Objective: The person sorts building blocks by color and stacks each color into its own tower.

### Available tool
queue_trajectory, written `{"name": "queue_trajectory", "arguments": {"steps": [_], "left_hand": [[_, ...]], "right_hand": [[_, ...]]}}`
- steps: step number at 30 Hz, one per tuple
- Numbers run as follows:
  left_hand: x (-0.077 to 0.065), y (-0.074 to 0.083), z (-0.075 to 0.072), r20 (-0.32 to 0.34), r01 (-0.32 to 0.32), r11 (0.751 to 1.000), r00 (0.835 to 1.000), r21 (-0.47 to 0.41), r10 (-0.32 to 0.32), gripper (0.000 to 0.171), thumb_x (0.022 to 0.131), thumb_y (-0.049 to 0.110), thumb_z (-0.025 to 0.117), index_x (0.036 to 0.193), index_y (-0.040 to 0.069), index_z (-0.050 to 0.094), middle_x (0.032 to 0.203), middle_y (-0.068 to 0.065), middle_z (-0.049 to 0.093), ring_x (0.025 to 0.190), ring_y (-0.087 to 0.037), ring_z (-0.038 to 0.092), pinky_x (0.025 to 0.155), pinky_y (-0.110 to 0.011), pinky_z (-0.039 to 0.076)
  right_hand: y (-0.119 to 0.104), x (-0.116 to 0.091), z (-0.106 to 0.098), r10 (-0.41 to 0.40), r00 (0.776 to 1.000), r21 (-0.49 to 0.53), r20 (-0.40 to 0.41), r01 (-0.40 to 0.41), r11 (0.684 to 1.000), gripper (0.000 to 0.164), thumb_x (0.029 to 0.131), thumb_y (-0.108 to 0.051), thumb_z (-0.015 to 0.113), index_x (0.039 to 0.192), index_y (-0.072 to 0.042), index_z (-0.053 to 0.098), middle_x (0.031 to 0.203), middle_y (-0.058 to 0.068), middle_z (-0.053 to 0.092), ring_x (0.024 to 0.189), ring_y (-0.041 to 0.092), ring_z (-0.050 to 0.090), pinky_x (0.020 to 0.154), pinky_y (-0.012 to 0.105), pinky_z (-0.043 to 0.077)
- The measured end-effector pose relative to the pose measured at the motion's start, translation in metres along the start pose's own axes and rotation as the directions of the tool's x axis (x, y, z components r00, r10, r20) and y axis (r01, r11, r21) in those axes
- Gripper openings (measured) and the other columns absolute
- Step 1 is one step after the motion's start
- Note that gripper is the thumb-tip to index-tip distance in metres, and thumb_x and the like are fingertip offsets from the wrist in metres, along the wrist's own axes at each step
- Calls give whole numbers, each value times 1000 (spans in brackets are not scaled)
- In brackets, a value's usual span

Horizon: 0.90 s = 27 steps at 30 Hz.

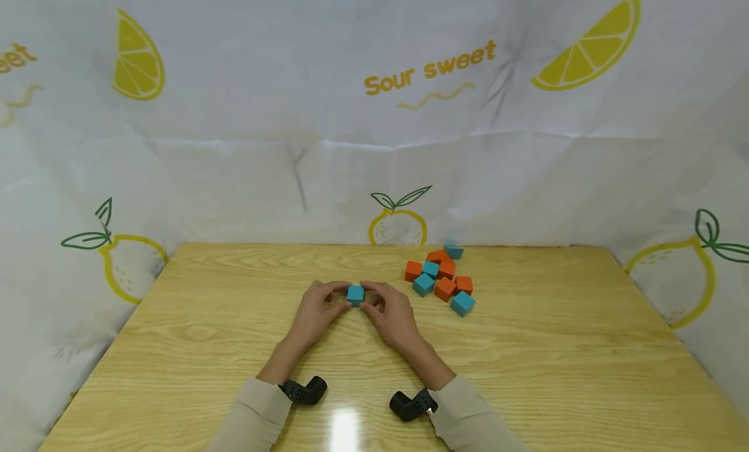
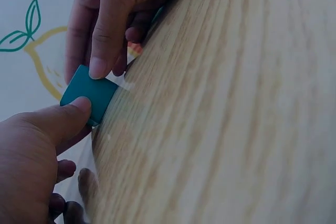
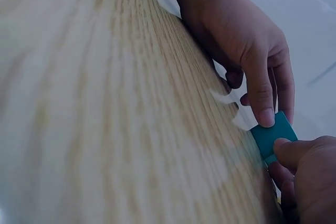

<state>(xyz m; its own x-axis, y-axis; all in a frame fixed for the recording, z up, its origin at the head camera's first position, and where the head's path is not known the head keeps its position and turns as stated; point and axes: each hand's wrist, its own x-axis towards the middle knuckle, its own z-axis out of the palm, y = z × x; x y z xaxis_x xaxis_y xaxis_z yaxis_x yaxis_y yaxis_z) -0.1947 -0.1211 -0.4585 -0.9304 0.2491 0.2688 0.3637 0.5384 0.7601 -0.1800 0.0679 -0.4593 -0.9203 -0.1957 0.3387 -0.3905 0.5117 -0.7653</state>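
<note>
A small blue block [image 1: 355, 294] sits at the middle of the wooden table, between the two hands. My left hand [image 1: 311, 314] pinches it from the left with thumb and fingertips. From the right, my right hand [image 1: 394, 314] pinches the same block. In the left wrist view, both thumbs press the near face of the block [image 2: 101, 95]. The right wrist view shows the block [image 3: 272, 136] low over the wood grain; its underside is hard to make out.
Right of the hands lies a loose group of blocks: several orange cubes [image 1: 445, 289], several blue cubes [image 1: 463, 303] and a larger orange piece [image 1: 441, 263]. One blue piece [image 1: 453, 251] lies by the table's back edge. A lemon-printed white cloth [image 1: 263, 192] hangs behind the table [image 1: 556, 348].
</note>
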Motion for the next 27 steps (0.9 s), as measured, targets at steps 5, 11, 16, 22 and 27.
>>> {"name": "queue_trajectory", "arguments": {"steps": [5, 11, 16, 22, 27], "left_hand": [[0, 0, 2, 9, -18, 1000, 1000, 7, 18, 38, 86, 17, 73, 122, 11, 66, 85, 3, 51, 75, -15, 41, 65, -31, 39], [0, 1, 2, 10, -15, 999, 1000, 33, 15, 40, 85, 16, 74, 124, 11, 65, 83, 3, 50, 75, -15, 41, 65, -31, 39], [-2, 1, 3, 9, 26, 999, 1000, 34, -27, 40, 84, 18, 74, 123, 12, 66, 87, 2, 51, 76, -15, 40, 65, -31, 38], [-3, 0, 2, -9, 22, 999, 1000, 31, -22, 38, 84, 19, 75, 121, 13, 67, 91, 2, 54, 75, -16, 38, 64, -31, 36], [-2, 1, 2, -12, 24, 999, 1000, 36, -24, 38, 83, 17, 75, 120, 12, 67, 86, 2, 51, 74, -16, 36, 63, -31, 34]], "right_hand": [[0, -1, -1, 8, 1000, -4, 6, -8, 1000, 42, 87, -11, 71, 128, -11, 62, 83, 0, 65, 66, 9, 59, 59, 25, 48], [-1, -2, -2, -8, 1000, -40, 29, 9, 999, 43, 87, -10, 71, 129, -13, 61, 82, -1, 66, 64, 8, 58, 58, 24, 47], [-3, -3, -2, -10, 998, -55, 57, 13, 998, 46, 88, -11, 70, 132, -13, 58, 82, -3, 64, 64, 7, 56, 57, 24, 45], [-4, -5, -2, -16, 999, -28, 39, 17, 999, 46, 89, -9, 69, 133, -11, 56, 91, 2, 65, 70, 10, 60, 60, 25, 48], [-2, -6, -2, -37, 999, 26, 2, 37, 999, 44, 90, -8, 67, 133, -7, 55, 115, 8, 62, 79, 14, 61, 65, 26, 50]]}}
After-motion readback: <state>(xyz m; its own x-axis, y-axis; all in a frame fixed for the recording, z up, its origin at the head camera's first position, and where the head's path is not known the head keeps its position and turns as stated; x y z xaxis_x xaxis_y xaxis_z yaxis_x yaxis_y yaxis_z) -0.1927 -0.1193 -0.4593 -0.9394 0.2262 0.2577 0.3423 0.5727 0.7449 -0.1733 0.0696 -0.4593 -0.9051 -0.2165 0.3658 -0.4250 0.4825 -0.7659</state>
